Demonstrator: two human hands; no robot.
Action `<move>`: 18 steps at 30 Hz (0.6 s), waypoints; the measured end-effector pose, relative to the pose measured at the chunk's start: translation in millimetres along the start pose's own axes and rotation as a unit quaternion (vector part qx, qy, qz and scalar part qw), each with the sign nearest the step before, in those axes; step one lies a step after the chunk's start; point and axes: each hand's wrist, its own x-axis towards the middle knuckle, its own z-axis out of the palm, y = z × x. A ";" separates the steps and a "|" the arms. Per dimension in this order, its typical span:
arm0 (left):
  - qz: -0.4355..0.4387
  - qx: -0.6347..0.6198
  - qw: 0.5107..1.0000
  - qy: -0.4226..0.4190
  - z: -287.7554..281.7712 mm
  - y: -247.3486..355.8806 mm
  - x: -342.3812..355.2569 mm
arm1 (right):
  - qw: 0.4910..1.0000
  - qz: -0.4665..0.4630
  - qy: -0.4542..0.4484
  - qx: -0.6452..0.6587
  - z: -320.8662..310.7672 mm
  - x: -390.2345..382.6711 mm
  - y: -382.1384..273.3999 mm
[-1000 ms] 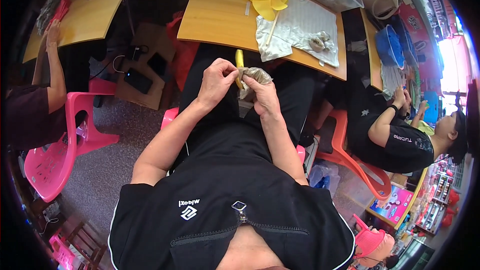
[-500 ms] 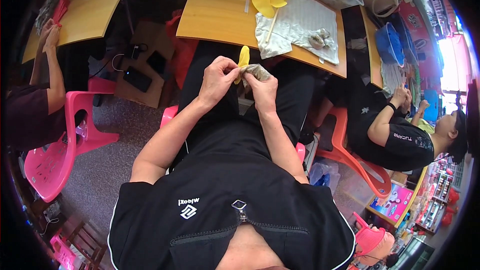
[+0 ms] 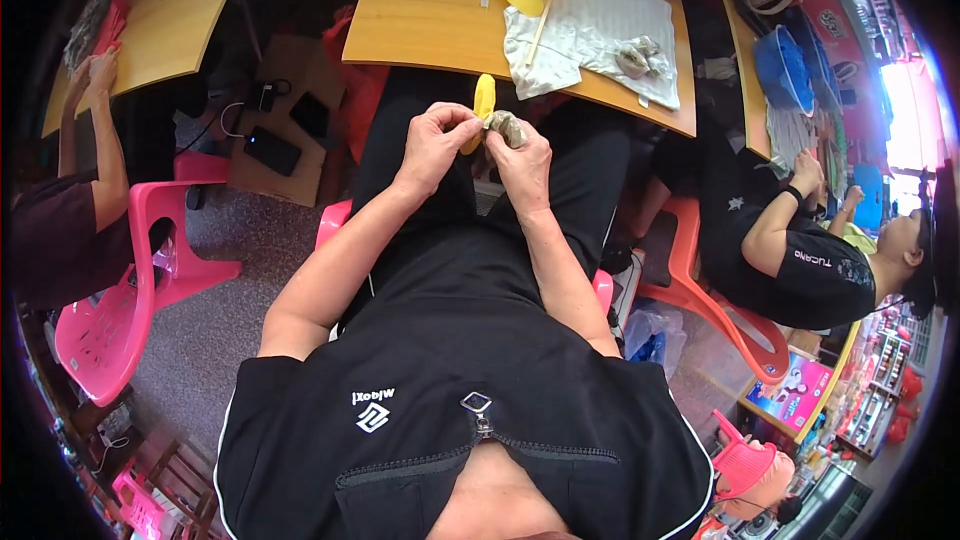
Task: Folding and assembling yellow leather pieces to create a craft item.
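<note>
Since a moment ago, the yellow-handled tool (image 3: pixel 483 105) has tipped a little more upright and both hands sit slightly closer together over my lap. My left hand (image 3: pixel 437 137) is clenched around the tool; my right hand (image 3: pixel 520 155) grasps the grey shell-like lump (image 3: pixel 505 127), held just short of the wooden bench (image 3: pixel 420 10). I judge the prying is only under way.

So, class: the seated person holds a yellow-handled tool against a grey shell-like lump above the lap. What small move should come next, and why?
Probably a slight twist of the yellow-handled tool in the left hand, prying at the grey shell-like lump. The tool already meets the lump, which the right hand grips firmly, and both are held close together above the lap, so levering seems likelier than repositioning.
</note>
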 end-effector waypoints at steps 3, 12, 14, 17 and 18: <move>-0.031 -0.022 0.999 -0.013 1.1 -1.8 -0.6 | 0.997 0.067 -0.036 0.034 -1.5 0.0 1.1; 0.157 0.168 0.973 -0.001 7.7 12.8 -7.8 | 1.000 -0.014 0.003 0.002 -5.7 -4.7 -13.0; 0.237 0.239 0.941 -0.015 9.7 14.2 -6.8 | 0.985 -0.137 0.065 -0.078 -5.1 0.5 9.0; -0.077 -0.108 0.986 -0.102 -0.9 6.1 0.4 | 0.992 0.066 -0.027 0.101 -6.0 -4.0 -17.7; -0.088 -0.129 0.980 -0.120 -3.9 9.8 4.8 | 0.992 0.065 -0.025 0.101 -6.3 -2.9 -13.5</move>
